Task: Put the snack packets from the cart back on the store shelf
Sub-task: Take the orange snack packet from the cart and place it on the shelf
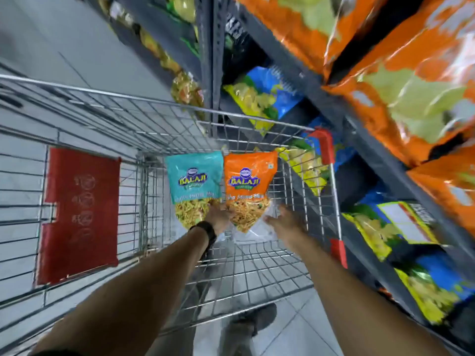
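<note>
Two snack packets stand side by side inside the wire cart (257,268), wide tops toward me: a teal packet (194,176) on the left and an orange packet (249,181) on the right. My left hand (218,218), with a black band on the wrist, rests against their lower edges between the two; its fingers are hidden, so its grip is unclear. My right hand (285,222) is spread open just right of the orange packet's lower corner, touching nothing I can make out. A crumpled clear wrapper (253,233) lies under the orange packet.
The dark metal store shelf (359,129) runs along the right, tight against the cart's red-capped rim (326,147). It holds big orange bags (401,80) above and yellow-blue packets (267,96) lower down. A red flap (79,214) lies in the cart's left part. Grey floor tiles beneath.
</note>
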The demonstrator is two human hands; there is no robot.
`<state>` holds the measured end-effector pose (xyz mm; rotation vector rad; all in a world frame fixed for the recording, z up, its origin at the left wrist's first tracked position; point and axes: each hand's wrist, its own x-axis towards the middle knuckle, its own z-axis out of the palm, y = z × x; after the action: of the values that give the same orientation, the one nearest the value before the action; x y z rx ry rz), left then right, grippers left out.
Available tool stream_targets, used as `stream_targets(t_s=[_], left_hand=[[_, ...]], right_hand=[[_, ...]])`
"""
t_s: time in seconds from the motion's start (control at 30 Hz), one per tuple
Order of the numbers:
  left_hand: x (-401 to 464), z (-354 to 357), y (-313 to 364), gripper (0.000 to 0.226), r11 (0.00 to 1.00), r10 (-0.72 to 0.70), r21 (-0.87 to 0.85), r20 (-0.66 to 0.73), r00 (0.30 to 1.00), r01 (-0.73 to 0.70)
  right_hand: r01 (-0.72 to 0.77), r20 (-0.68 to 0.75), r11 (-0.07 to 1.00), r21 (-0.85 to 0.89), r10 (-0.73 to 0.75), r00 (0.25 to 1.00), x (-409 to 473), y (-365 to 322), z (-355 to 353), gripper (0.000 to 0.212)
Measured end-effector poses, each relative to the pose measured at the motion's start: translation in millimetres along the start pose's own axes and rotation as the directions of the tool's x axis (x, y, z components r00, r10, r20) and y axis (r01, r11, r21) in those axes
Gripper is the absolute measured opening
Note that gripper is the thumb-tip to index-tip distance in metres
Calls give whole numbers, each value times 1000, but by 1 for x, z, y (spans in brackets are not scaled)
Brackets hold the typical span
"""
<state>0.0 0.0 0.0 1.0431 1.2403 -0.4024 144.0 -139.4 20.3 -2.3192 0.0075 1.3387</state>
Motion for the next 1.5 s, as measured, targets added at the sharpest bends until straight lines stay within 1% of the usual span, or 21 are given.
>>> stream_targets(t_s=[0.03,0.1,0.17,0.23,0.33,0.43,0.53,0.63,0.7,0.77,0.83,0.87,0.93,1.07,1.13,1.2,1.23,1.3,1.37,1.4,1.5], left_hand=[[10,3,-4,11,1000,16,13,-15,1000,-16],[21,8,-5,18,1000,9,13,-36,999,-9],[25,14,-6,9,999,-5,-32,-35,999,4],[29,17,-5,18,992,-42,-118,-31,999,38],[18,11,4,16,955,-126,-255,116,985,152],[6,1,4,8,958,-85,-249,240,967,145],[-18,-8,7,14,970,-30,-231,202,979,77],[-57,-15,12,12,968,88,-243,110,990,-60],[-95,-15,17,12,918,178,-381,149,973,-110],[-137,-13,26,24,863,274,-485,214,938,-142],[-184,-12,39,36,830,352,-524,231,907,-189],[-206,-11,46,41,816,389,-535,233,892,-216],[-253,-10,60,42,792,459,-545,234,857,-276],[-349,0,100,43,712,655,-489,201,729,-504],[-397,9,129,59,650,745,-415,183,641,-637],[-447,21,159,82,553,833,-343,189,521,-759],[-472,29,175,88,488,872,-319,201,446,-812],[-519,49,206,81,350,925,-304,258,277,-886],[-555,72,237,76,237,945,-304,291,147,-923],[-569,86,251,80,204,951,-306,289,113,-930],[-592,135,288,88,172,948,-292,309,77,-941]], right_hand=[[-19,2,999,26,19,1000,10,0,4,73],[-56,29,997,54,55,998,24,1,8,65],[-88,43,994,72,85,995,33,-1,14,51],[-76,2,992,98,76,997,35,-5,16,36],[-131,-13,978,163,135,991,28,-11,12,23],[-207,69,961,185,197,978,10,-19,5,20],[-227,165,950,216,194,967,-22,-25,-6,15],[-151,182,949,278,102,978,-62,-30,-15,17],[-85,162,943,322,34,986,-98,-37,-26,15],[-10,161,921,389,-58,985,-137,-40,-41,15],[92,158,874,477,-188,969,-177,-41,-60,13],[150,150,858,492,-253,956,-198,-41,-70,7],[276,101,842,464,-360,927,-243,-45,-91,19],[520,-29,686,509,-590,807,-327,-60,-143,23],[631,-122,588,507,-675,727,-364,-68,-174,24],[721,-225,446,531,-746,627,-395,-77,-207,31],[752,-273,366,548,-772,575,-410,-83,-226,35],[807,-361,208,553,-813,457,-443,-93,-262,40],[845,-442,68,531,-828,345,-477,-102,-295,47],[850,-478,11,526,-823,306,-491,-105,-311,52],[870,-583,-99,484,-778,236,-518,-103,-354,56]])
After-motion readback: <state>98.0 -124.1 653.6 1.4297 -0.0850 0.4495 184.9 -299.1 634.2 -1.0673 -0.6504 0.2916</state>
